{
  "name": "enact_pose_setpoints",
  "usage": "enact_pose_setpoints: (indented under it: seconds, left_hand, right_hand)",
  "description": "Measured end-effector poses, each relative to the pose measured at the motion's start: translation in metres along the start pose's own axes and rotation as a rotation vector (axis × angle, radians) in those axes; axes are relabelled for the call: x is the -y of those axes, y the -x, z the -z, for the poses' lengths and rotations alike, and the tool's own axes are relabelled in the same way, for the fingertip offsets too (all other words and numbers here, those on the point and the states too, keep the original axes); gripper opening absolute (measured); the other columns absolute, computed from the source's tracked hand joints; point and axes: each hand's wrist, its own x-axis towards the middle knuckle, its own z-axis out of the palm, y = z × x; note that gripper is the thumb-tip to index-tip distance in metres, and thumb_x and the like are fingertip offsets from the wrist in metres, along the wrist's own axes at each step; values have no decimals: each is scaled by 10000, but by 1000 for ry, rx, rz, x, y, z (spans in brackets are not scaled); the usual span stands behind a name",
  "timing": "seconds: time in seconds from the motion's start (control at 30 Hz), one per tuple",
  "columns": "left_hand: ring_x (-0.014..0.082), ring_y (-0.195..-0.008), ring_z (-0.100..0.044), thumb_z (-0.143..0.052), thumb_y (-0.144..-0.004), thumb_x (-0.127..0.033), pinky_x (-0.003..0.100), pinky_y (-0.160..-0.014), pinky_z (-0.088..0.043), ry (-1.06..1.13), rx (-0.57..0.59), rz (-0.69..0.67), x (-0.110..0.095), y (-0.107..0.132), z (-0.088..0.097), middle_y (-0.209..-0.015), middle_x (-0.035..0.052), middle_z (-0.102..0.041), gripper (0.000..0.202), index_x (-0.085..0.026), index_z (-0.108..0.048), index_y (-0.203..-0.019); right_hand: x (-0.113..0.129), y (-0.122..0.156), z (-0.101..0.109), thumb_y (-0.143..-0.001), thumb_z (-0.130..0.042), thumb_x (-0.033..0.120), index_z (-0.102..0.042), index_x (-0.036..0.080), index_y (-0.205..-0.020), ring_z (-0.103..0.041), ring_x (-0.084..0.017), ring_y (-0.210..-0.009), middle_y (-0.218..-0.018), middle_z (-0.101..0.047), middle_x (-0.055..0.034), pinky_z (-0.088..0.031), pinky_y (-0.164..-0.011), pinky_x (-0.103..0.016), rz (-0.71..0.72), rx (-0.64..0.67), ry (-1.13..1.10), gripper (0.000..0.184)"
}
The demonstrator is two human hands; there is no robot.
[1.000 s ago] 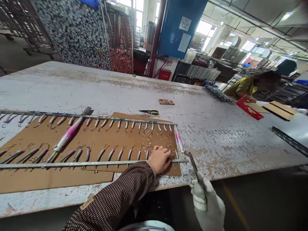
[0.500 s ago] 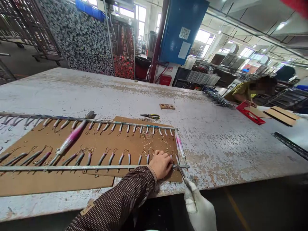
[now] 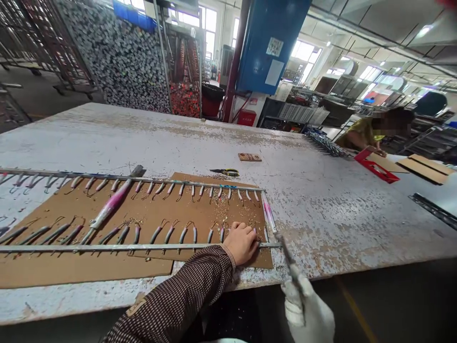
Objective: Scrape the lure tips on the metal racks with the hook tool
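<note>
A long metal frame with hooks (image 3: 153, 247) lies across the table, and several small grey-and-pink pieces hang along its two rails. My bare left hand (image 3: 242, 243) is on the near rail close to its right end, fingers curled over it; the fingertips are partly hidden. My right hand (image 3: 309, 305), in a white glove, is closed around a long, thin grey metal tool (image 3: 288, 257). Motion blurs the tool, so its exact kind is unclear. Its tip is by the frame's right corner, near the pink-and-white end bar (image 3: 268, 212); contact cannot be made out.
Brown cardboard (image 3: 150, 209) lies under the frame, strewn with chips. Beyond are black-and-yellow pliers (image 3: 224, 172) and a small wooden block (image 3: 250, 157). A co-worker (image 3: 362, 133) leans over the table's far right, near a red holder (image 3: 376, 167). The near table edge runs below my hands.
My right hand has shifted right with the tool, whose tip has come away from the near rail's end. My left hand keeps its place on the rail. The view has shifted slightly.
</note>
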Motion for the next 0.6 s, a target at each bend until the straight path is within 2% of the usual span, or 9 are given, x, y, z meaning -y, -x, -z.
enact_pose_setpoints:
  seconds: [0.07,0.1,0.23,0.37,0.4,0.5,0.6]
  left_hand:
    - [242,-1045,-577,-572,-1034,-338,449,-967,-347,-4,7,3,0,0,0,-1045,56,-714,168,-210,-666,-979]
    - [243,-1043,-578,-571,-1034,-338,451,-968,-347,-7,11,3,0,0,0,-1040,58,-715,171,-208,-665,-976]
    - [247,-1053,-580,-572,-1035,-341,458,-979,-344,-5,3,8,0,0,-1,-1049,62,-718,171,-208,-663,-979]
    - [248,-1047,-586,-586,-1029,-346,455,-975,-347,-2,7,22,0,0,-2,-1041,64,-720,166,-207,-659,-974]
    - [248,-1043,-588,-584,-1030,-350,455,-972,-348,-4,11,19,1,0,-3,-1037,63,-721,171,-207,-658,-974]
    - [251,-1058,-587,-563,-1043,-361,462,-974,-346,-13,8,13,1,-1,-3,-1055,61,-722,190,-206,-658,-986]
    - [253,-1067,-589,-548,-1050,-353,467,-975,-348,-22,9,23,0,-1,-1,-1072,62,-722,196,-201,-655,-988]
  right_hand:
    - [-4,2,-4,-1058,-526,436,-759,220,-1289,-780,-223,-602,-909,-840,-52,-597,-519,-261,16,76,45,392]
    - [-6,3,-6,-1060,-527,444,-759,222,-1288,-781,-222,-602,-899,-840,-49,-600,-516,-256,7,86,45,394]
    - [-12,8,-15,-1075,-499,487,-698,204,-1395,-822,-250,-858,-1136,-819,-125,-663,-740,-294,-74,-27,-71,472]
    - [-10,7,-17,-1053,-511,519,-757,256,-1325,-780,-231,-610,-882,-836,-65,-588,-493,-253,-24,89,13,452]
    - [-8,7,-15,-1048,-519,516,-770,253,-1306,-770,-219,-583,-877,-836,-59,-574,-481,-244,-23,104,40,446]
    - [-2,5,-6,-1069,-471,490,-770,171,-1297,-790,-196,-669,-1004,-836,-110,-604,-599,-232,-62,32,43,494]
    - [2,3,-4,-1074,-413,505,-770,122,-1265,-761,-169,-624,-900,-834,-104,-585,-581,-218,-52,28,19,558]
